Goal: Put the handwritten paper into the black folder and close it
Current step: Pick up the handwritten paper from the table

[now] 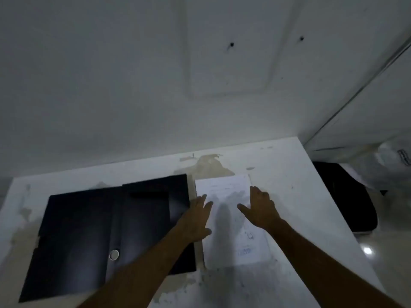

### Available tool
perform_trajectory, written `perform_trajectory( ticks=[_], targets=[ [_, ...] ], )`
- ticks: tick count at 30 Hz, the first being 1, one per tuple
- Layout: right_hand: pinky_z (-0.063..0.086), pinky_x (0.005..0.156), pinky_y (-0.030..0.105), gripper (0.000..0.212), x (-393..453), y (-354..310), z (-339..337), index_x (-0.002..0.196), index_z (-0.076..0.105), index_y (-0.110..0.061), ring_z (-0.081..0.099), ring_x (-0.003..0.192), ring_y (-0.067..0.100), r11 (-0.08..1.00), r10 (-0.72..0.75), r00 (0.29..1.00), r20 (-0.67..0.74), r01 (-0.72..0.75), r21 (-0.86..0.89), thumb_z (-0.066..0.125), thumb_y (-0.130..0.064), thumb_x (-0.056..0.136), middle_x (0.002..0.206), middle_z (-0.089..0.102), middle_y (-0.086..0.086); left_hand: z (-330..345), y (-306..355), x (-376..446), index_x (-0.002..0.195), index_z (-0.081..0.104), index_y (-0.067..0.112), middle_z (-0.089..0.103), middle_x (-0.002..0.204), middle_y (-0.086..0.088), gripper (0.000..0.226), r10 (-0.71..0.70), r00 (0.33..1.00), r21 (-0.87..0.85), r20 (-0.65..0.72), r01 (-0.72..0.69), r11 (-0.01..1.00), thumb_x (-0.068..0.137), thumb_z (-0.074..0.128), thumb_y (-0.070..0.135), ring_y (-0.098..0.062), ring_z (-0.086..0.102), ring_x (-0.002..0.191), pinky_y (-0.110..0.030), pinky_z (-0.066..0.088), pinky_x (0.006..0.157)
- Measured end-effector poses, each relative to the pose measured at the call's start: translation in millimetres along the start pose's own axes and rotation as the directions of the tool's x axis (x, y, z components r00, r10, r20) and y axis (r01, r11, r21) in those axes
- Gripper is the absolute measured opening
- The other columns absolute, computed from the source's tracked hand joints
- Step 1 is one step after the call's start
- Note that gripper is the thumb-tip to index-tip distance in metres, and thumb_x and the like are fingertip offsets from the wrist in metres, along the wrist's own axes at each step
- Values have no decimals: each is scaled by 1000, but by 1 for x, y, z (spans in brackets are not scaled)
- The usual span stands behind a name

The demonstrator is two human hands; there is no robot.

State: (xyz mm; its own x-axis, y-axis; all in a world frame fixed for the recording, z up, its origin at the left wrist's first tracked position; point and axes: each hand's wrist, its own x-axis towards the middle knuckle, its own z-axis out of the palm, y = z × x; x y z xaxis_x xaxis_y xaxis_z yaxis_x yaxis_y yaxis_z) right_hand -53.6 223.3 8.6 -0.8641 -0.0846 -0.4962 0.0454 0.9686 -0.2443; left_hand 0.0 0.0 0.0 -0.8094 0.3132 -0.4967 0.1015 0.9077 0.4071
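The black folder (89, 230) lies open and flat on the white table, spread across its left half, with a small silver round fastener near its spine. Just right of it lies the handwritten paper (224, 192), a white sheet with faint writing. My left hand (196, 218) hovers with fingers spread over the folder's right edge and the paper's left edge. Over the paper's right side is my right hand (261, 207), also flat with fingers apart. Neither hand grips anything. Whether the palms touch the sheet I cannot tell.
The white table (289, 174) is scuffed and stained, with its right edge running diagonally down. Beyond that edge sit a black object (347, 196) on the floor and a clear plastic bag (389, 165). A pale wall stands behind the table.
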Motion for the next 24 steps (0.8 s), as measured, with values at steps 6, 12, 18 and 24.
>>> perform_trajectory(
  ticks=[6,12,18,24],
  targets=[
    [23,119,52,84,13,21,47,154,4,2,12,150,40,994,108,992,60,-107,-11,47,-44,99,164,5,23,35,2,27,157,-3,4,-21,164,-21,101,-92,991,185,102,72,980,90,69,28,-38,-13,153,-48,20,123],
    [31,115,47,69,10,13,70,152,11,4,24,146,39,992,99,992,-73,-92,89,45,-28,101,162,16,25,52,0,34,157,-3,4,-19,164,-21,105,-125,989,195,74,108,975,88,72,29,-38,-11,153,-50,19,123],
    [60,82,38,25,21,18,66,112,57,-11,66,98,20,757,237,944,-228,-33,653,66,-10,88,109,67,6,57,-6,36,157,-6,5,-22,164,-20,104,-109,991,162,71,97,982,89,70,29,-38,-15,152,-49,15,124],
    [47,50,11,11,20,24,49,99,62,-9,65,76,9,667,184,976,-115,-38,744,65,-10,88,84,65,-6,59,-9,36,157,-6,6,-25,163,-18,104,-92,993,127,73,82,989,89,70,28,-36,-17,152,-50,15,124]
  ],
)
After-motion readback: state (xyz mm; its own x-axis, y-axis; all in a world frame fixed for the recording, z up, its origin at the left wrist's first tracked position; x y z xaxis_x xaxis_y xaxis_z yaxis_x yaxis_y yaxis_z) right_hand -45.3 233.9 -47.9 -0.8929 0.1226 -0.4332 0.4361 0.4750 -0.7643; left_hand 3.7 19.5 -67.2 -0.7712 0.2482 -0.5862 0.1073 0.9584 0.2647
